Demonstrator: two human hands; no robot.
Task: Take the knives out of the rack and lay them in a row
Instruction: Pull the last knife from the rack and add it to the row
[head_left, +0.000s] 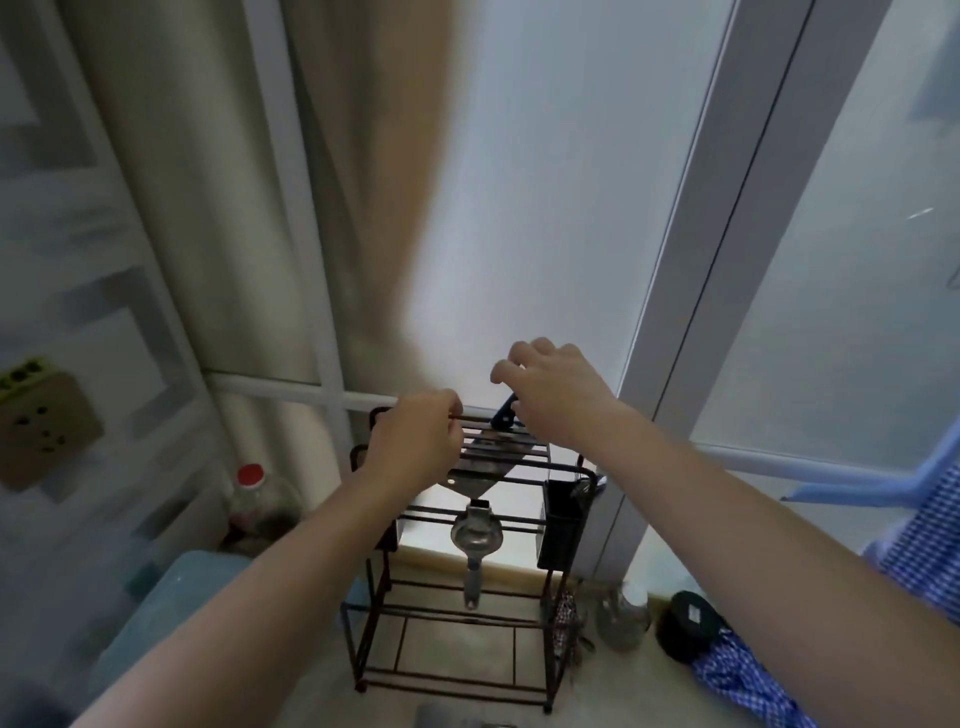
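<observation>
Knife (505, 414) in rack (563, 525) — bottle (623, 613) beside

black wire rack (519, 525), red-capped bottle (250, 475), blue checked cloth (930, 540)

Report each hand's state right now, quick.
Left hand: closed in a fist on the top bar of the rack.
Right hand: fingers curled over the dark knife handle; whether it has a grip on it cannot be told.
</observation>
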